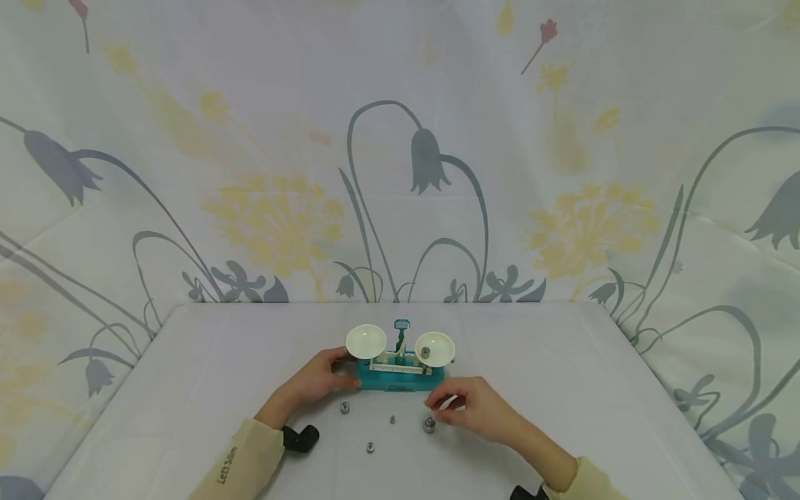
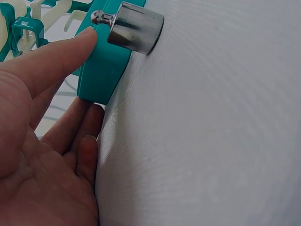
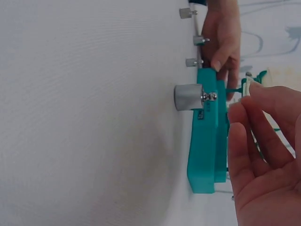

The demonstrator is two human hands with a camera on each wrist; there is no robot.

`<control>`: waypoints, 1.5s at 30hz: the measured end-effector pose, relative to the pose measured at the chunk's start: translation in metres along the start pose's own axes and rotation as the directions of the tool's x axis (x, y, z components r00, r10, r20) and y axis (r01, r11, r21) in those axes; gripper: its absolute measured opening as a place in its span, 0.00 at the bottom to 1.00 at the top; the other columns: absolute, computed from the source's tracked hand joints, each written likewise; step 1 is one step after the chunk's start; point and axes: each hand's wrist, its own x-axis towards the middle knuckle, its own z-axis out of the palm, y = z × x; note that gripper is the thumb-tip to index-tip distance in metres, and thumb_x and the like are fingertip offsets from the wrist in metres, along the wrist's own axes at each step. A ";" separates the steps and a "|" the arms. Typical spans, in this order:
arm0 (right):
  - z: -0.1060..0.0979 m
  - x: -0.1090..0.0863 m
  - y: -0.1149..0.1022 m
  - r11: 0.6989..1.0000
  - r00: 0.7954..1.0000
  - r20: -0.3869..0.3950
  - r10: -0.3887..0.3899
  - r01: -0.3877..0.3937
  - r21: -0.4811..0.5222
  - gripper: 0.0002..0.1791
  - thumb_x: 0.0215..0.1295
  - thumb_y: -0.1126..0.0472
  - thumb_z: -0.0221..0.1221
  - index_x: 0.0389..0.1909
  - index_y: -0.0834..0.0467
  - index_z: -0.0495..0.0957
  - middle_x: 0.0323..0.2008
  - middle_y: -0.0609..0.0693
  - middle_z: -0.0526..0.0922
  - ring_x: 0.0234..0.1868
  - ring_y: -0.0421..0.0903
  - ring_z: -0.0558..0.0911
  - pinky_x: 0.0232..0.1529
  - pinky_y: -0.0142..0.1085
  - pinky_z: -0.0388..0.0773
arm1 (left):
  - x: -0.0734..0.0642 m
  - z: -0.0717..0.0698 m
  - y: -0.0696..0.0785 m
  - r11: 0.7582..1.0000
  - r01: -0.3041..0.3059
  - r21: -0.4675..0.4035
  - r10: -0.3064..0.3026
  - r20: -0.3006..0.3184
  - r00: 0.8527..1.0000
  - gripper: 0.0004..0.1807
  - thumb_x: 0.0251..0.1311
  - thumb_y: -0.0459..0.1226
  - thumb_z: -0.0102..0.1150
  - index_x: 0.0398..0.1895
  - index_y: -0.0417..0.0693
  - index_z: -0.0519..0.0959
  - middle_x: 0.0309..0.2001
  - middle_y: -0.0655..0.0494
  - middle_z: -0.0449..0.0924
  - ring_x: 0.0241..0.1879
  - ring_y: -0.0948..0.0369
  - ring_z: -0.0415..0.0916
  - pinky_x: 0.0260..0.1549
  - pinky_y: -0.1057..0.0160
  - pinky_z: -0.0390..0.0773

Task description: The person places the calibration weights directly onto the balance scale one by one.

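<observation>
A small balance scale with a teal base and two white pans stands on the table. My left hand holds the base's left end, thumb at the front and the other fingers at its side and behind. One metal weight rests in the right pan; the left pan holds nothing. My right hand hovers in front of the scale's right end, fingers loosely bent, with nothing visible between them. Just beside its fingertips stands the largest knobbed weight, which appears apart from them in the right wrist view.
Three smaller weights stand in front of the scale: one near the left hand, a tiny weight at the middle, and another weight closer to me. A white cloth covers the table. Behind it hangs a flower-printed curtain.
</observation>
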 end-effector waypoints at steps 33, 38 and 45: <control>0.014 -0.001 0.030 0.997 0.997 0.023 0.080 -0.080 -0.002 0.13 0.57 0.68 0.70 0.42 0.54 0.85 0.41 0.44 0.86 0.43 0.42 0.81 0.45 0.33 0.80 | 0.002 0.001 -0.006 1.000 0.019 -0.020 -0.019 -0.001 1.000 0.30 0.55 0.35 0.72 0.62 0.38 0.75 0.58 0.48 0.78 0.66 0.43 0.66 0.67 0.40 0.59; 0.015 -0.001 0.029 0.997 0.997 0.027 0.075 -0.075 -0.009 0.12 0.57 0.67 0.70 0.42 0.54 0.85 0.41 0.44 0.85 0.42 0.41 0.81 0.44 0.33 0.80 | 0.002 0.001 -0.008 1.000 0.017 -0.008 -0.017 -0.005 1.000 0.30 0.56 0.35 0.72 0.62 0.39 0.75 0.58 0.47 0.77 0.66 0.43 0.66 0.67 0.41 0.59; 0.015 -0.002 0.028 0.998 0.998 0.025 0.059 -0.058 -0.032 0.12 0.57 0.66 0.70 0.42 0.53 0.85 0.40 0.43 0.85 0.41 0.40 0.80 0.43 0.33 0.79 | 0.002 0.001 -0.008 1.000 0.017 -0.007 -0.017 -0.006 1.000 0.30 0.56 0.35 0.71 0.63 0.39 0.75 0.59 0.48 0.77 0.67 0.44 0.65 0.67 0.40 0.57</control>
